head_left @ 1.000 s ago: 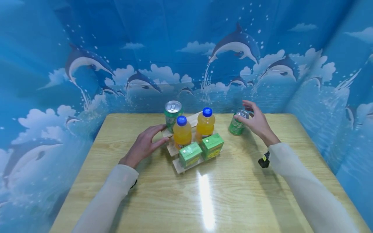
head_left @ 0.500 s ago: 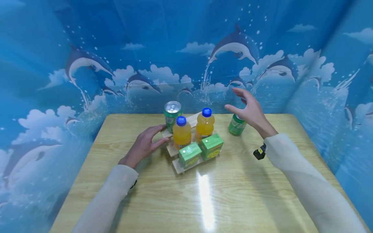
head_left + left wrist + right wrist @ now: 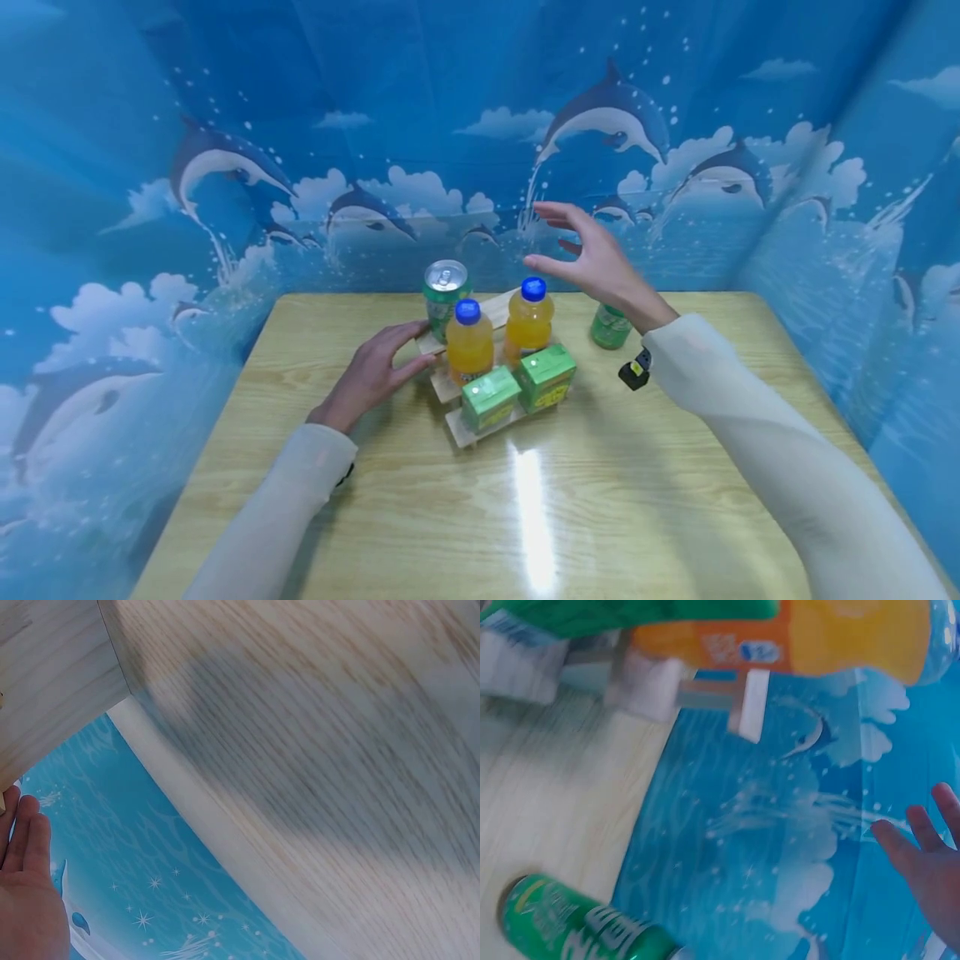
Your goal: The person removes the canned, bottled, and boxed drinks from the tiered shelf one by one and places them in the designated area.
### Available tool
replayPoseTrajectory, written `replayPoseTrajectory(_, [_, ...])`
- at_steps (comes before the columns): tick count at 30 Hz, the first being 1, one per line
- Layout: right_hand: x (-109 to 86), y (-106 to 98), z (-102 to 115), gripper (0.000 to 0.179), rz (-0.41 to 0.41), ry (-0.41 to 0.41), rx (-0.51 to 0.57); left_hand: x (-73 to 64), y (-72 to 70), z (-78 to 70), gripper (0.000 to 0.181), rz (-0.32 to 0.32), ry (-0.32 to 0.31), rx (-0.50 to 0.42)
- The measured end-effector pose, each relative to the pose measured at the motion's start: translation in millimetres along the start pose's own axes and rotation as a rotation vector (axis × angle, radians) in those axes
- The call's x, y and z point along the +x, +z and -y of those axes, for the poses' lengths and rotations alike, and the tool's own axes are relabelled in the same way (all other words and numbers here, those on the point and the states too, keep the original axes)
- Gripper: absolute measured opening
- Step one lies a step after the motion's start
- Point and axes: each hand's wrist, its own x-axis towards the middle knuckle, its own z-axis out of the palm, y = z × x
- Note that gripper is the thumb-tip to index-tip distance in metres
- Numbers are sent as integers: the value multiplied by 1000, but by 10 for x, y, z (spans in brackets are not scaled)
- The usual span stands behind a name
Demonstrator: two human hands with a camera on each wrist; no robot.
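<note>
My left hand [image 3: 372,372] rests at the left side of a stepped wooden rack [image 3: 461,430]; its fingers look straight in the left wrist view, tips at the wooden panel [image 3: 52,682]. On the rack's top step stands a green soda can [image 3: 446,293]. Two orange drink bottles with blue caps [image 3: 469,343] [image 3: 529,321] occupy the middle step. Down on the front step sit two green juice boxes [image 3: 490,398] [image 3: 547,377]. My right hand [image 3: 596,262] hangs in the air behind and right of the right bottle, fingers spread, holding nothing. Another green soda can [image 3: 577,922] stands on the table, partly hidden by the right wrist in the head view.
The wooden table [image 3: 360,517] ends at a back edge just behind the rack. A blue curtain printed with dolphins [image 3: 420,100] surrounds it at the back and both sides.
My right hand has moved up and left, away from the table's green can, toward the rack. The can stays where it was. My left hand has not moved.
</note>
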Motion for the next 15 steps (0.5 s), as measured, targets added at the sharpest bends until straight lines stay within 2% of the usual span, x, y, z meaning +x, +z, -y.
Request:
replayPoseTrajectory(9, [140, 134, 209, 76, 129, -46, 18, 2, 13, 22, 61, -14, 21, 0])
replayPoseTrajectory(15, [213, 216, 334, 74, 179, -67, 20, 11, 6, 11, 61, -5, 15, -2])
